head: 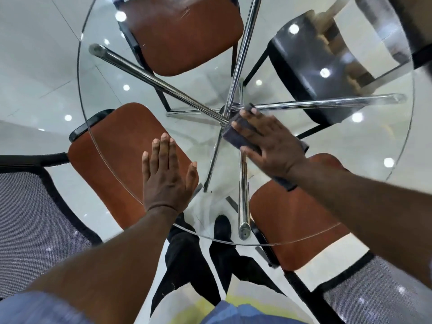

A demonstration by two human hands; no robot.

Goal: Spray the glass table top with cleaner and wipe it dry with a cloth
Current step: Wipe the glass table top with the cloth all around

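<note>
The round glass tabletop is filling most of the head view, and chrome legs are showing through it, meeting under its centre. The left hand is resting palm down on the near left part of the glass; its grip is lying flat, with the four fingers straight and close together, the thumb set apart, and nothing held. The right hand is pressing a dark cloth against the glass near the centre, just beside the point where the legs meet. Its grip is lying spread over the cloth with the fingers extended, not curled round it. The cloth is protruding beyond the fingertips, and a further part is showing beneath the wrist. The two hands are lying near each other but apart. Brown chair seats and a black chair seat are showing through the glass.
</note>
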